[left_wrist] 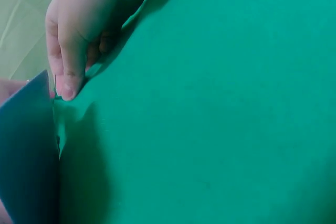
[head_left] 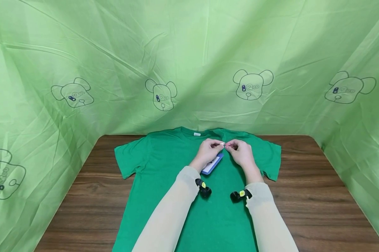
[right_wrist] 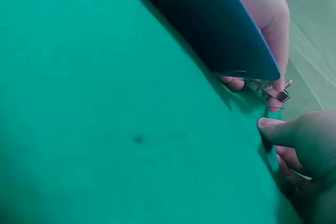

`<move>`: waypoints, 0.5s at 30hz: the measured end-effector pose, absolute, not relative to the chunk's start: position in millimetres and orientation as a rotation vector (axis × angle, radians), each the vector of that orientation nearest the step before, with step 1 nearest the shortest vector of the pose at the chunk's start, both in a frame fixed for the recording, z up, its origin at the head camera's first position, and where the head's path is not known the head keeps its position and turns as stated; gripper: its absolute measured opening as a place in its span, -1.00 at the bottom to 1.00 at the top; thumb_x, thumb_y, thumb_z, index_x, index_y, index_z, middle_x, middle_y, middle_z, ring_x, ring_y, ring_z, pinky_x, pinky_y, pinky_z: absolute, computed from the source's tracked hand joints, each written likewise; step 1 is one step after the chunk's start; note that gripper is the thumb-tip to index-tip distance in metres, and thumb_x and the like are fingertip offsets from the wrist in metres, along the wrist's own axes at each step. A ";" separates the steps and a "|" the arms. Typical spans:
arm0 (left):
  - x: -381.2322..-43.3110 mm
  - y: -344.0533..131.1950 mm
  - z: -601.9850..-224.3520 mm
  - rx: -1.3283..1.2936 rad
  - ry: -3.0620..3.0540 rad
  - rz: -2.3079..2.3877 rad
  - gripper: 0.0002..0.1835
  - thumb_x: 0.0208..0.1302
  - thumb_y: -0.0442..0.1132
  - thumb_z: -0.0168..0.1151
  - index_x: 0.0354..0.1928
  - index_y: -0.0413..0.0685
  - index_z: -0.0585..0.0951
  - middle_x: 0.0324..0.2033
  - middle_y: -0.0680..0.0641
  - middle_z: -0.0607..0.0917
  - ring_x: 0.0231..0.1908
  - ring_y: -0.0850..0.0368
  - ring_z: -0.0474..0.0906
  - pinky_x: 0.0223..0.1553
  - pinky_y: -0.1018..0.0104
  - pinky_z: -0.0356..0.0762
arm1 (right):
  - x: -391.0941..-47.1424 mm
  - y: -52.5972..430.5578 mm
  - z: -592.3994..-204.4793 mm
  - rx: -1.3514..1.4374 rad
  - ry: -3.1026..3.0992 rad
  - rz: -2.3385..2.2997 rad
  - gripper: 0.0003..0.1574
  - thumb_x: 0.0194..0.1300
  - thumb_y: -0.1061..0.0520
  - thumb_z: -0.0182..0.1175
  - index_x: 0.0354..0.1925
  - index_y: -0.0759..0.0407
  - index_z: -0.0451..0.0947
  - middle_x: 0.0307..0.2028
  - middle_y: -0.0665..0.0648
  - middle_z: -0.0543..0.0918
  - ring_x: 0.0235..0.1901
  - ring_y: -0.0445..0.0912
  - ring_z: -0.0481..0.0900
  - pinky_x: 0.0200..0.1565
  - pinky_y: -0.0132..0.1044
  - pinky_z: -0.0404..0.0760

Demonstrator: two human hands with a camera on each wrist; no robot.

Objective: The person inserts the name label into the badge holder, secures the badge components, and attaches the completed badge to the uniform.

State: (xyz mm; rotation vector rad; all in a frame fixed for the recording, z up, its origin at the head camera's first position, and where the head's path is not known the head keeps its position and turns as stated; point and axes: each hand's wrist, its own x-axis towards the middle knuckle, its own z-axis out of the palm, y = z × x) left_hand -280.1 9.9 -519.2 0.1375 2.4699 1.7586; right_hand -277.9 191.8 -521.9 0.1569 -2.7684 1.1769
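A green short-sleeved T-shirt (head_left: 173, 168) lies spread out, collar at the far side. Over its upper chest, my left hand (head_left: 206, 153) pinches the metal clip (right_wrist: 277, 94) of a blue-edged name badge (head_left: 213, 165). The badge hangs below those fingers, its white face showing in the head view and its dark blue back in the right wrist view. My right hand (head_left: 242, 153) pinches a raised fold of the shirt just beside the clip. A thin pin (right_wrist: 276, 108) shows at the fold; whether it passes through the cloth I cannot tell.
The shirt lies on a dark wood-grain table (head_left: 92, 196). Light green curtains (head_left: 195, 63) printed with bear heads stand behind and at both sides. A small white label (head_left: 197, 134) sits inside the collar. Black wrist cameras (head_left: 204, 189) are worn on both wrists.
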 end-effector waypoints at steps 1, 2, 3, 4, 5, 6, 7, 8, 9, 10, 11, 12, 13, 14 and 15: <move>-279.8 10.0 -518.7 0.135 2.461 1.763 -0.83 0.56 -0.15 0.40 0.05 0.08 0.87 -0.06 0.07 0.69 -0.09 0.23 0.58 -0.03 0.32 0.62 | -277.8 191.9 -522.1 0.155 -2.769 1.179 -0.86 0.56 0.08 0.40 -0.12 0.12 0.82 -0.23 0.13 0.82 -0.19 0.06 0.72 -0.11 0.00 0.65; -279.4 10.2 -518.1 0.134 2.453 1.768 -0.83 0.56 -0.15 0.40 0.05 0.08 0.87 -0.06 0.07 0.69 -0.09 0.23 0.57 -0.03 0.32 0.62 | -277.8 192.0 -522.2 0.153 -2.769 1.180 -0.86 0.56 0.08 0.40 -0.12 0.12 0.81 -0.23 0.13 0.82 -0.20 0.06 0.72 -0.11 -0.01 0.64; -279.2 10.4 -517.7 0.133 2.447 1.770 -0.83 0.56 -0.14 0.41 0.06 0.08 0.87 -0.06 0.07 0.69 -0.09 0.23 0.57 -0.03 0.32 0.61 | -277.7 192.1 -522.3 0.151 -2.769 1.181 -0.86 0.56 0.08 0.40 -0.12 0.12 0.81 -0.23 0.13 0.82 -0.20 0.05 0.72 -0.11 -0.01 0.64; -278.9 10.6 -517.3 0.135 2.444 1.773 -0.82 0.56 -0.14 0.41 0.06 0.08 0.87 -0.07 0.07 0.69 -0.09 0.23 0.57 -0.04 0.33 0.61 | -277.7 192.3 -522.5 0.148 -2.769 1.182 -0.86 0.56 0.08 0.40 -0.12 0.13 0.81 -0.23 0.13 0.82 -0.20 0.05 0.71 -0.11 -0.02 0.64; -278.7 10.7 -517.1 0.138 2.441 1.776 -0.82 0.56 -0.14 0.41 0.06 0.09 0.87 -0.08 0.08 0.70 -0.11 0.24 0.57 -0.06 0.34 0.60 | -277.6 192.5 -522.6 0.146 -2.769 1.183 -0.85 0.56 0.08 0.39 -0.12 0.13 0.81 -0.23 0.13 0.82 -0.20 0.05 0.71 -0.11 -0.01 0.64; -278.7 10.9 -517.1 0.142 2.433 1.784 -0.82 0.56 -0.14 0.41 0.06 0.09 0.87 -0.09 0.08 0.71 -0.12 0.24 0.58 -0.07 0.35 0.60 | -277.4 192.8 -522.8 0.144 -2.769 1.182 -0.85 0.57 0.08 0.39 -0.12 0.13 0.81 -0.23 0.13 0.82 -0.20 0.06 0.71 -0.11 -0.01 0.64; -278.6 10.8 -517.2 0.149 2.427 1.789 -0.82 0.56 -0.14 0.41 0.07 0.09 0.87 -0.11 0.09 0.72 -0.13 0.24 0.58 -0.09 0.36 0.60 | -277.4 193.1 -522.8 0.142 -2.767 1.183 -0.86 0.57 0.08 0.39 -0.12 0.13 0.81 -0.23 0.14 0.82 -0.20 0.06 0.72 -0.11 -0.01 0.64; -278.5 10.6 -517.3 0.157 2.419 1.795 -0.82 0.56 -0.15 0.41 0.07 0.09 0.87 -0.12 0.09 0.74 -0.15 0.24 0.59 -0.11 0.36 0.60 | -277.2 193.4 -522.9 0.141 -2.765 1.183 -0.86 0.56 0.09 0.39 -0.12 0.13 0.81 -0.23 0.14 0.82 -0.20 0.06 0.72 -0.11 -0.01 0.64; -278.5 10.3 -517.6 0.169 2.411 1.799 -0.81 0.56 -0.15 0.40 0.08 0.08 0.87 -0.13 0.10 0.76 -0.16 0.25 0.61 -0.12 0.37 0.60 | -277.1 193.6 -522.8 0.141 -2.763 1.183 -0.86 0.56 0.09 0.39 -0.12 0.13 0.81 -0.23 0.14 0.82 -0.20 0.06 0.72 -0.11 0.00 0.64; -278.3 9.6 -517.6 0.180 2.402 1.805 -0.81 0.57 -0.16 0.40 0.09 0.08 0.86 -0.13 0.10 0.77 -0.17 0.25 0.62 -0.12 0.37 0.61 | -277.1 193.8 -522.8 0.141 -2.762 1.183 -0.86 0.56 0.09 0.39 -0.11 0.13 0.81 -0.23 0.14 0.82 -0.20 0.06 0.72 -0.11 0.00 0.65; -278.0 8.8 -517.5 0.189 2.394 1.808 -0.80 0.57 -0.17 0.39 0.10 0.07 0.86 -0.13 0.11 0.78 -0.17 0.25 0.63 -0.12 0.36 0.61 | -277.1 193.8 -522.9 0.141 -2.763 1.183 -0.85 0.57 0.08 0.39 -0.11 0.13 0.82 -0.23 0.14 0.82 -0.20 0.06 0.72 -0.11 0.00 0.65; -277.7 7.8 -517.5 0.197 2.390 1.808 -0.80 0.57 -0.17 0.38 0.11 0.07 0.85 -0.13 0.11 0.79 -0.17 0.25 0.64 -0.11 0.36 0.62 | -277.1 193.9 -522.9 0.144 -2.762 1.183 -0.85 0.57 0.08 0.39 -0.11 0.12 0.82 -0.22 0.14 0.82 -0.20 0.06 0.72 -0.11 0.00 0.65; -277.2 6.8 -517.2 0.206 2.393 1.798 -0.80 0.58 -0.18 0.38 0.11 0.07 0.85 -0.13 0.11 0.80 -0.17 0.24 0.65 -0.11 0.35 0.62 | -277.2 193.8 -523.1 0.146 -2.764 1.184 -0.85 0.57 0.07 0.39 -0.11 0.12 0.82 -0.22 0.14 0.82 -0.19 0.06 0.72 -0.10 0.00 0.65; -276.7 5.7 -517.0 0.211 2.398 1.789 -0.80 0.58 -0.18 0.37 0.12 0.07 0.85 -0.12 0.11 0.81 -0.17 0.24 0.65 -0.11 0.33 0.63 | -277.2 193.7 -523.3 0.149 -2.765 1.185 -0.84 0.57 0.07 0.39 -0.10 0.12 0.82 -0.22 0.13 0.82 -0.20 0.05 0.72 -0.10 0.00 0.65; -276.3 4.8 -516.9 0.218 2.407 1.775 -0.80 0.58 -0.18 0.37 0.11 0.07 0.84 -0.12 0.10 0.81 -0.17 0.23 0.66 -0.10 0.32 0.63 | -277.3 193.6 -523.5 0.153 -2.768 1.187 -0.84 0.57 0.06 0.39 -0.10 0.12 0.82 -0.22 0.13 0.82 -0.19 0.05 0.72 -0.10 0.00 0.65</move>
